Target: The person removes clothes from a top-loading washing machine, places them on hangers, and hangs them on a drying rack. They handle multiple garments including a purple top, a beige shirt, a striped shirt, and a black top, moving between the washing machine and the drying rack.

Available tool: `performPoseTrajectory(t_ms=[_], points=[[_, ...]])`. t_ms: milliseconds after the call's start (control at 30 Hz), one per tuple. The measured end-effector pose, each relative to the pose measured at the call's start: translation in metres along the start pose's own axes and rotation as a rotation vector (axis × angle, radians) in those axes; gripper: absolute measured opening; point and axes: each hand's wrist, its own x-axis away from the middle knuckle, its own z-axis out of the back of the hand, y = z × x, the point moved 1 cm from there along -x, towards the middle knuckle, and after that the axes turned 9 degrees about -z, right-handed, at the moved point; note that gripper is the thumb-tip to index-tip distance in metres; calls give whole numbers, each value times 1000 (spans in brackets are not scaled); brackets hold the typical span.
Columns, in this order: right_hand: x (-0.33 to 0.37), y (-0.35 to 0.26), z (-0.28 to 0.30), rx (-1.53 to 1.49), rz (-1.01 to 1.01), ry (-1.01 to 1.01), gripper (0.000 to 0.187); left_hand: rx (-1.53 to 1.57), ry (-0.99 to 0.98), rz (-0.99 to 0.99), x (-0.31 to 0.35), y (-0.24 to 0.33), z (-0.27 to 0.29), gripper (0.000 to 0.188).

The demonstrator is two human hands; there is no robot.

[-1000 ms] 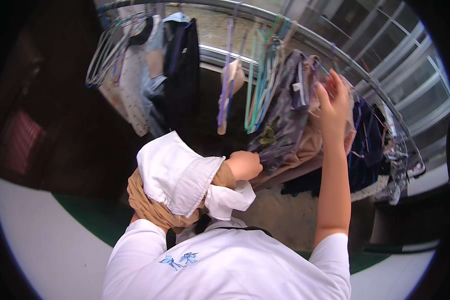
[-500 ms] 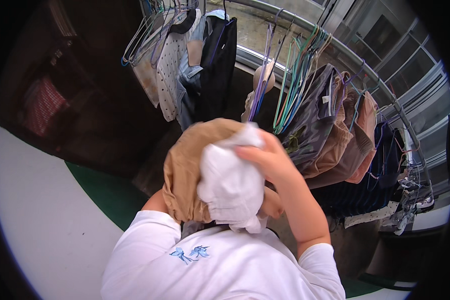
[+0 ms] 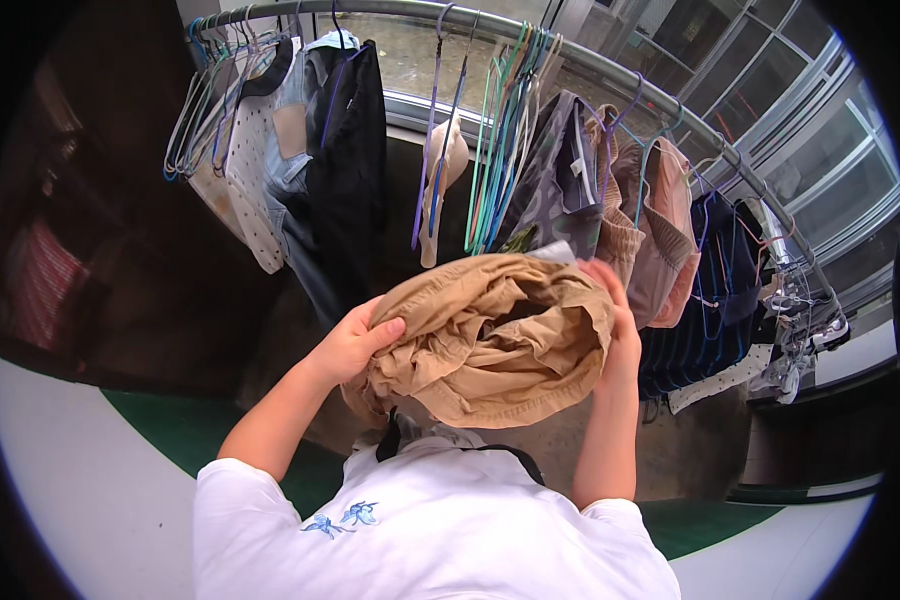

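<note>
Between my hands, in front of my chest, are tan trousers (image 3: 490, 370) with a gathered waistband, bunched so that the waist opening faces up. My left hand (image 3: 355, 345) grips the left side, its thumb on top of the cloth. On the opposite side my right hand (image 3: 618, 325) holds the edge, its fingers mostly behind the fabric and partly blurred. A bit of white cloth (image 3: 555, 252) shows at the far edge of the trousers, near my right fingers. The trouser legs are hidden in the bundle.
A curved metal rail (image 3: 610, 72) runs across the far side. From it hang dark trousers (image 3: 355, 150), several bare coloured hangers (image 3: 505, 150), a camouflage garment (image 3: 560, 170), brown and pink garments (image 3: 670, 235) and a dark striped garment (image 3: 715, 300). Clip hangers (image 3: 790, 340) cluster at the right.
The white cloth that my right hand held in front is now mostly out of sight. The tan trousers have been spread wider, and my left hand has come into view gripping them.
</note>
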Motion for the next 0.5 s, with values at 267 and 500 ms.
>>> performPoseTrajectory(t_ms=[267, 500], points=[[68, 42, -3, 123, -45, 92, 64, -170, -66, -114, 7, 11, -25, 48], [53, -54, -14, -246, 386, 327, 49, -756, -172, -27, 1, -1, -15, 25]])
